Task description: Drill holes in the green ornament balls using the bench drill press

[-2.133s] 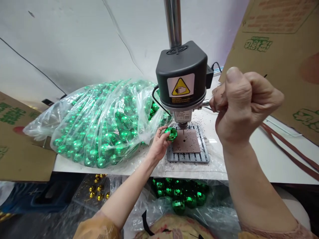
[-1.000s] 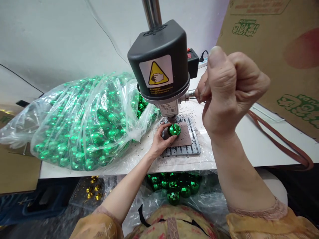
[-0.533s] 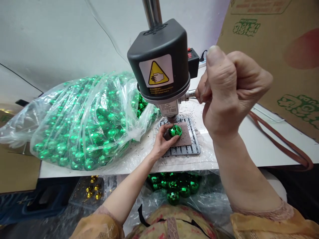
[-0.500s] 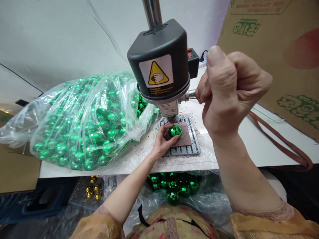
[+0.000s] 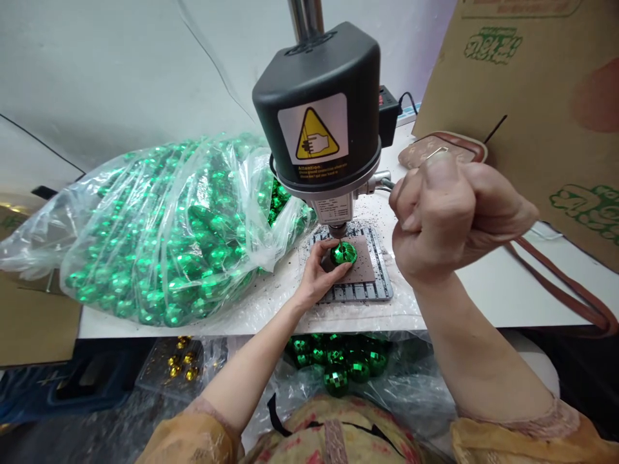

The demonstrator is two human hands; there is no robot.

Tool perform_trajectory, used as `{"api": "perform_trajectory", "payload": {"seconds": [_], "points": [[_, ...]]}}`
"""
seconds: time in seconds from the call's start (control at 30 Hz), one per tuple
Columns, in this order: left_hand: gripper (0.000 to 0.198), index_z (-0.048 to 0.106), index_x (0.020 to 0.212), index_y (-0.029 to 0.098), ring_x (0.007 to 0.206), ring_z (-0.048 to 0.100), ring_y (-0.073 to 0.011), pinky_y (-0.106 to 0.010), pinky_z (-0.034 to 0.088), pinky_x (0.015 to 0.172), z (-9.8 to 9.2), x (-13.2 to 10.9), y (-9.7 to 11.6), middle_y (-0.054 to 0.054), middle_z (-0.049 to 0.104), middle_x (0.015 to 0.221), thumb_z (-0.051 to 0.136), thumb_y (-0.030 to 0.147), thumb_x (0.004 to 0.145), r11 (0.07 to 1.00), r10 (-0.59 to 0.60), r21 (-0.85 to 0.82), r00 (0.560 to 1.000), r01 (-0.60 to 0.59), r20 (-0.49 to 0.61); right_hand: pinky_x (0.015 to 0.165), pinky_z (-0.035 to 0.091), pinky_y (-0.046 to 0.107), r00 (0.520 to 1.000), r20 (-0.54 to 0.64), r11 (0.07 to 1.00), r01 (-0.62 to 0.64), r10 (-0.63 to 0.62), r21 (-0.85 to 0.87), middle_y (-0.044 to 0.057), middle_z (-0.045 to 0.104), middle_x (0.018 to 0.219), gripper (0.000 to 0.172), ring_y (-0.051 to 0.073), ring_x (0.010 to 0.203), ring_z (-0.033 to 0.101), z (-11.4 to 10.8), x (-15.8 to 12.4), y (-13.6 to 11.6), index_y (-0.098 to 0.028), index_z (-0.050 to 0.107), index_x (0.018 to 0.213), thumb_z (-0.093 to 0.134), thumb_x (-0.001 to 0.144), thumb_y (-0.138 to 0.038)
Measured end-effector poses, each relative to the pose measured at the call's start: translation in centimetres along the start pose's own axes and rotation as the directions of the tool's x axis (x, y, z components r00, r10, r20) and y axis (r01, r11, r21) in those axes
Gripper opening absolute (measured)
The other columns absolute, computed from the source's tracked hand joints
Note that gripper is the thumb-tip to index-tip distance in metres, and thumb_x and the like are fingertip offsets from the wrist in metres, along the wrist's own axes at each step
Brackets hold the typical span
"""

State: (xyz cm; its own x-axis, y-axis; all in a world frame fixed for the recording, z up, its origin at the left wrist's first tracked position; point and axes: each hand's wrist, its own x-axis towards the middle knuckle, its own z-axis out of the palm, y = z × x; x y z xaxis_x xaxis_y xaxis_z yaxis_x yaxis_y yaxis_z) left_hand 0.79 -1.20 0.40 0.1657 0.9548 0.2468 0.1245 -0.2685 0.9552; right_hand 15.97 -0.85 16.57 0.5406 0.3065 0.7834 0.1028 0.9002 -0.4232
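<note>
A shiny green faceted ball (image 5: 345,254) rests on a small board (image 5: 365,261) over the slotted metal base (image 5: 384,287) of a bench drill press (image 5: 316,109). The thumb and fingers of my left hand (image 5: 319,274) pinch the ball from its left side. Directly above the ball is the drill chuck (image 5: 338,230), with a thin bit reaching down to the ball's top; whether it has gone in I cannot tell. Right of the machine, my right hand (image 5: 447,212) is closed round the end of the feed lever (image 5: 385,183). Most of the lever's grip is hidden by my fingers.
A large clear plastic bag (image 5: 164,238) full of green balls lies on the left of the white table (image 5: 546,277). More green balls (image 5: 338,370) sit in plastic at my lap. A cardboard box (image 5: 541,96) and a brown-strapped bag (image 5: 575,290) are at right. Dark shavings surround the base.
My right hand has moved slightly right and down with the lever, uncovering the brown bag behind it. The view has shifted a little. My left hand still holds the ball under the chuck.
</note>
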Motion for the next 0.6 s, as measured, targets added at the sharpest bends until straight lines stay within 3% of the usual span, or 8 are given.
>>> {"api": "perform_trajectory", "payload": {"seconds": [0.23, 0.6], "points": [[0.048, 0.059, 0.119, 0.024, 0.121, 0.058, -0.0241, -0.04, 0.04, 0.11, -0.1, -0.1, -0.3, -0.009, 0.061, 0.126, 0.083, 0.037, 0.08, 1.0, 0.009, 0.018, 1.0, -0.009, -0.003, 0.045, 0.024, 0.026, 0.995, -0.094, 0.999, 0.036, -0.035, 0.002, -0.005, 0.02, 0.048, 0.05, 0.003, 0.041, 0.026, 0.2, -0.7, 0.2, -0.018, 0.014, 0.059, 0.056, 0.087, -0.016], [0.048, 0.06, 0.118, 0.023, 0.12, 0.059, -0.0244, -0.04, 0.041, 0.109, 0.0, 0.0, -0.2, -0.009, 0.063, 0.127, 0.083, 0.041, 0.08, 1.0, 0.004, -0.003, 1.0, -0.004, -0.001, 0.044, 0.018, 0.025, 0.99, -0.019, 0.986, 0.144, -0.143, 0.081, -0.006, 0.016, 0.051, 0.048, 0.002, 0.041, 0.023, -0.9, -1.3, 1.4, -0.017, 0.013, 0.06, 0.055, 0.082, -0.007]]}}
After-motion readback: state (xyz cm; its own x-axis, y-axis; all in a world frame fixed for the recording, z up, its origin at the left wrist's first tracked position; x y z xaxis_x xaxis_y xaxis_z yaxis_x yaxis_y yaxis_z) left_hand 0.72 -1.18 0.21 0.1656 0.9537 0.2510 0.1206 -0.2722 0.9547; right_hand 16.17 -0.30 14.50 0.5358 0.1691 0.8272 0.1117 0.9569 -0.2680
